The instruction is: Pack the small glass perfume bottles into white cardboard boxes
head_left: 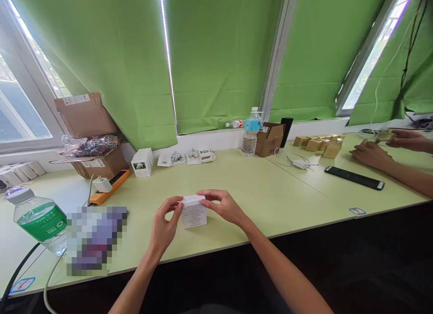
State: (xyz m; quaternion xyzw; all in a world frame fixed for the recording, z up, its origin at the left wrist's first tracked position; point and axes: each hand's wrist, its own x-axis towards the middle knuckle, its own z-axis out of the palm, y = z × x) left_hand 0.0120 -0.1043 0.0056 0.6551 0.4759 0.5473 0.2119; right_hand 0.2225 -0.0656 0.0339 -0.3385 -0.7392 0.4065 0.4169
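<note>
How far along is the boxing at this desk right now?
Looks done: a stack of white boxes stands shut near the window. In hand: the left hand and right hand hold a small white box on the table, fingers at its top edge. Seemingly left: loose bagged items lie by the sill.

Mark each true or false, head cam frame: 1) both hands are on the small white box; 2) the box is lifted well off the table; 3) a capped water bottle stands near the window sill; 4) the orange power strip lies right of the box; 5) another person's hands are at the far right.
1) True: left hand and right hand grip the small white box from its two sides.
2) False: it sits on the table.
3) True: water bottle, blue label.
4) False: orange power strip lies to its left.
5) True: co-worker's hands.
</note>
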